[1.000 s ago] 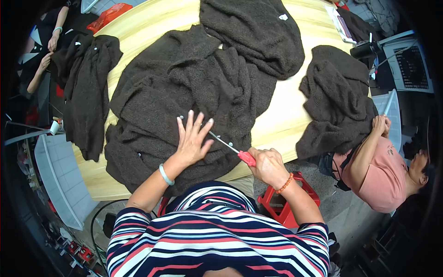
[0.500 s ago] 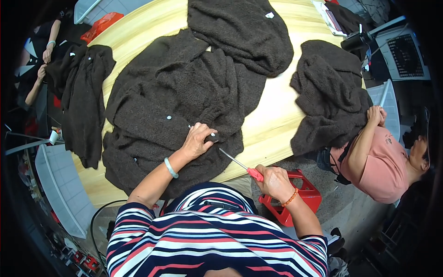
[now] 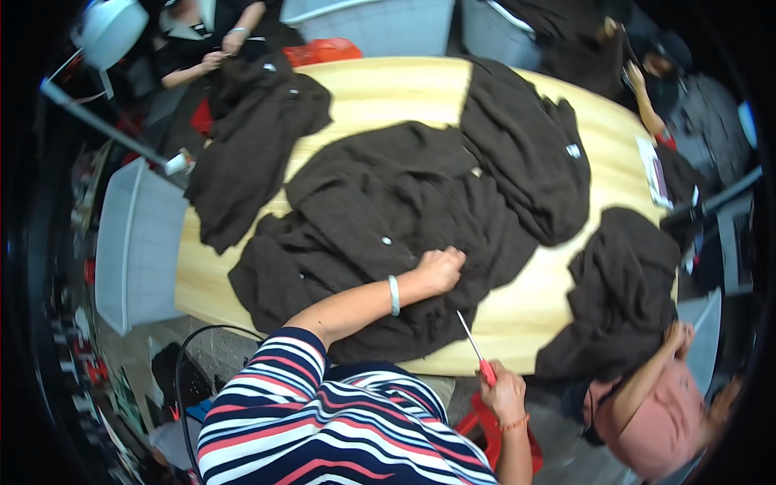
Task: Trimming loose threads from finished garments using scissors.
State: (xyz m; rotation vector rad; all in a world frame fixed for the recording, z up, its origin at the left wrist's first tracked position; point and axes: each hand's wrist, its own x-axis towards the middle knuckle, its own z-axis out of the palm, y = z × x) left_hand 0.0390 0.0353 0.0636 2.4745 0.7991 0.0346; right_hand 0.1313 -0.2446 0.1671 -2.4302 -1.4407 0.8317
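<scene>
A dark brown knit garment (image 3: pixel 364 214) lies crumpled over the near middle of the table, a small white button (image 3: pixel 386 241) showing on it. My left hand (image 3: pixel 439 271) is closed on its cloth, fingers curled; the pinch itself is partly hidden and blurred. To the right, my right hand (image 3: pixel 505 394) grips a red-handled tool (image 3: pixel 487 370) with a long thin metal shaft, its tip pointing up and left by the garment's near edge. Whether it is a screwdriver or closed scissors I cannot tell.
More dark knit garments lie at the far right (image 3: pixel 525 153), left (image 3: pixel 246 153) and right (image 3: pixel 618 291) of the pale wooden table (image 3: pixel 380 89). Co-workers handle cloth around it. Grey bins (image 3: pixel 133 242) and a red stool (image 3: pixel 477 420) stand close by.
The view has turned and shifted, showing more of the table's far side. My left hand has moved right across the garment and its fingers have curled tighter. The right hand still holds the tool.
</scene>
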